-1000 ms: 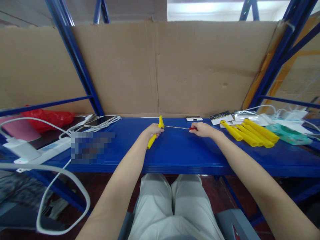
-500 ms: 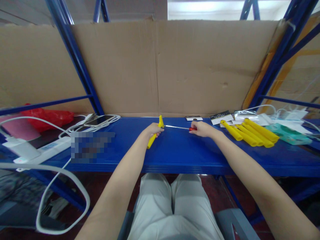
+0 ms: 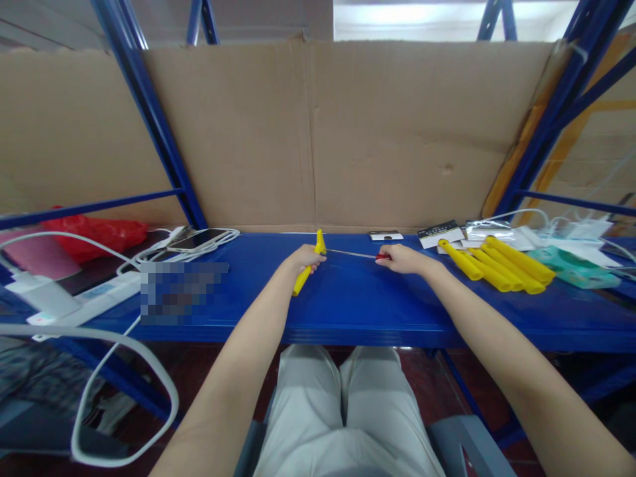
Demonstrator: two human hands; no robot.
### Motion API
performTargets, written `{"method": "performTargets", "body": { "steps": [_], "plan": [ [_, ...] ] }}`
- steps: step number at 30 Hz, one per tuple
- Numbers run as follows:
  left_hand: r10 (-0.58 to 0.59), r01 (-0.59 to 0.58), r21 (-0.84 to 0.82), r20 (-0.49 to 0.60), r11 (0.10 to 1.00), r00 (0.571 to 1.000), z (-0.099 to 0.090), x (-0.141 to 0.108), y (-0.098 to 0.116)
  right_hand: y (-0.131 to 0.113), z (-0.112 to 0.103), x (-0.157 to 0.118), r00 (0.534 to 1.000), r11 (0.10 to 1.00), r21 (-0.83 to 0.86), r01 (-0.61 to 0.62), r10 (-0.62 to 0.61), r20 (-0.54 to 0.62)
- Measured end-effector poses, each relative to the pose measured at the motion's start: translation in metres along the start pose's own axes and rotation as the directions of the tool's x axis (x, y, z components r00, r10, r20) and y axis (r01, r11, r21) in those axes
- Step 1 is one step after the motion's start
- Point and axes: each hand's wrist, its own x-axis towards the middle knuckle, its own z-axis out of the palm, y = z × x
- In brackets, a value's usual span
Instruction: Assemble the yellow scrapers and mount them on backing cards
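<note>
My left hand (image 3: 306,257) is closed around a yellow tool (image 3: 300,281), whose narrow upper end sticks out above my fingers. My right hand (image 3: 395,259) grips the red handle of a screwdriver (image 3: 352,253). Its long thin metal shaft points left, and the tip meets the upper part of the yellow tool beside my left fingertips. Both hands are over the middle of the blue table (image 3: 358,298). Several more yellow pieces (image 3: 501,265) lie side by side to the right of my right hand.
Black-and-white cards (image 3: 440,234) and a teal plastic packet (image 3: 574,266) lie at the right. At the left are a phone (image 3: 197,240), white cables, a power strip (image 3: 106,298) and a red bag (image 3: 99,235). A cardboard sheet (image 3: 313,132) stands behind the table.
My right hand has turned slightly on the red handle. Both hands and the yellow tool otherwise keep their places.
</note>
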Motion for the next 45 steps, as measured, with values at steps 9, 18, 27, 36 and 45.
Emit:
{"method": "performTargets", "body": {
  "steps": [9, 18, 27, 36, 45],
  "plan": [
    [0.005, -0.005, -0.022, 0.013, 1.000, 1.000, -0.0004, 0.0008, -0.0004, 0.0065, 0.0069, 0.0046, 0.996, 0.995, 0.095, 0.034, -0.026, -0.082],
    [-0.005, 0.005, -0.016, 0.005, 1.000, 1.000, 0.0000, -0.0016, 0.0010, 0.0035, 0.0036, 0.0028, 0.996, 0.999, -0.043, -0.008, 0.004, -0.090],
    [-0.007, 0.007, 0.001, 0.003, 1.000, 1.000, 0.0002, -0.0030, 0.0013, 0.0024, 0.0026, 0.0023, 0.999, 0.998, -0.067, 0.020, -0.023, -0.039],
    [-0.008, 0.008, -0.007, 0.010, 1.000, 1.000, -0.0002, 0.0002, -0.0006, 0.0030, 0.0027, 0.0023, 0.999, 1.000, -0.004, 0.028, -0.028, -0.031],
    [0.005, -0.006, 0.015, 0.016, 1.000, 1.000, 0.0002, -0.0022, 0.0004, 0.0039, 0.0027, 0.0030, 0.999, 1.000, -0.012, 0.009, -0.010, -0.046]
  ]
}}
